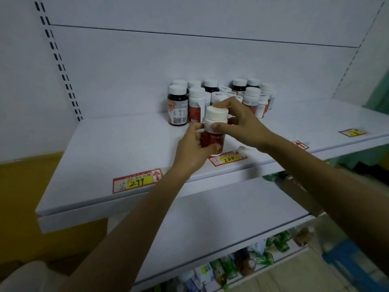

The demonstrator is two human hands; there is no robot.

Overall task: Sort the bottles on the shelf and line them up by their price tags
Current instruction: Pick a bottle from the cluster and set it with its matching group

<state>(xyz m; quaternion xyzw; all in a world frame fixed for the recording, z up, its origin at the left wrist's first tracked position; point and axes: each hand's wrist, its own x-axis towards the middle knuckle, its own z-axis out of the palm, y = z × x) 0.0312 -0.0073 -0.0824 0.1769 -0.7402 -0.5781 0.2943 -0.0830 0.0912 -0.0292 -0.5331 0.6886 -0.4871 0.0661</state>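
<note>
Bottle with a white cap and red label, held upright in both hands over the front of the white shelf; we cannot tell whether its base touches the board. We see the left hand wrapped round the labelled body, its fingers curled behind and the thumb across the front. The right hand grips the cap, fingers curled over the top and the thumb pressed at the neck. Just below the bottle, at the shelf's front edge, lies the price tag marked 200; well to its left lies the price tag marked 299. Farther right we note an arrow tag and a yellow-striped tag, their figures unreadable. Behind the hands, near the back panel, stands a tight group of bottles: dark ones and white ones, all white-capped and upright. A lower shelf lies beneath; blurred green and white packages crowd the level under it.
</note>
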